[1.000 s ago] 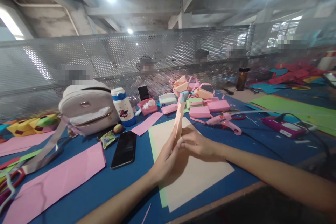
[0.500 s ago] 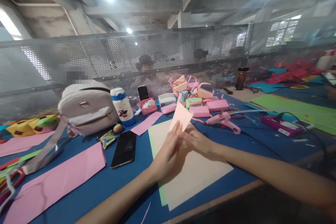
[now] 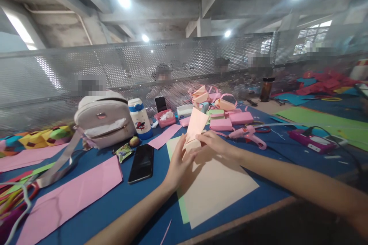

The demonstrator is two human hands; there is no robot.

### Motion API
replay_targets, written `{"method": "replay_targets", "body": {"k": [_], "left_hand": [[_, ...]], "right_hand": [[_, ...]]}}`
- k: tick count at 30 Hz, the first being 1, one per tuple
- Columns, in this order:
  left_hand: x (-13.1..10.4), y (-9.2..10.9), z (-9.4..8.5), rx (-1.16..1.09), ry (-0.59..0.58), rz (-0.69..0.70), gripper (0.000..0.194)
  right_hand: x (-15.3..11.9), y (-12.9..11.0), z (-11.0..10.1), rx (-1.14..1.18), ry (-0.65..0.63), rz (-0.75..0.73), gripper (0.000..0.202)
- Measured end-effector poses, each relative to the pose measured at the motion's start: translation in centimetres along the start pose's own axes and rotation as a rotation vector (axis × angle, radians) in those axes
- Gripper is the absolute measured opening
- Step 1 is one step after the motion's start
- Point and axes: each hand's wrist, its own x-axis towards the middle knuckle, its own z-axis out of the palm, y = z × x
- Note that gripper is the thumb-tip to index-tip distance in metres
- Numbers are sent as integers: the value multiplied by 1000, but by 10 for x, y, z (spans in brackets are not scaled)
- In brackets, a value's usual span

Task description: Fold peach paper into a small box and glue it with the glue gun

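Observation:
A folded piece of peach paper (image 3: 197, 122) is held up between my two hands, its upper part standing as a flap and its lower part bent into a fold. My left hand (image 3: 178, 164) grips its lower left side, fingers closed along the edge. From the right, my right hand (image 3: 214, 143) pinches the paper near the fold. Under both hands lies a large peach sheet (image 3: 221, 187), on top of a light green sheet (image 3: 181, 203). A pink glue gun (image 3: 248, 136) rests just right of my right hand.
Left stand a grey backpack (image 3: 105, 118) and a water bottle (image 3: 140, 118); a black phone (image 3: 140, 164) lies nearer. Pink paper (image 3: 74, 195) covers the front left. Small paper boxes (image 3: 221, 124) sit behind my hands. A purple power strip (image 3: 312, 140) with cables is at right.
The paper has been opened at its lower part, showing a fold. My hands have moved slightly apart, and the whole view has shifted a little.

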Motion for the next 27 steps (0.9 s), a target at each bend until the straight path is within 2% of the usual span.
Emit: {"method": "replay_targets", "body": {"k": [7,10,13,19,23,25,27], "left_hand": [[1,16,-1,-42,-6,75,48],[4,20,0,-130,9,99,44],[4,21,1,-174,28,100,44],[-3,22,4,-117,32,80,44],[-8,30,7,-82,-16,83,55],[-10,33,8,-79,-36,59,48],[-10,35,8,-52,-3,28,35]], "right_hand": [[11,-13,-8,-88,-115,-57,50],[12,-22,-17,-184,-140,-148,47],[10,-26,-25,-358,-103,-254,38],[11,-16,-33,-357,-29,-250,32],[14,-7,-29,-321,-40,-233,17],[15,-3,-26,-325,-52,-235,16],[14,-1,-22,-345,-72,-246,20]]}}
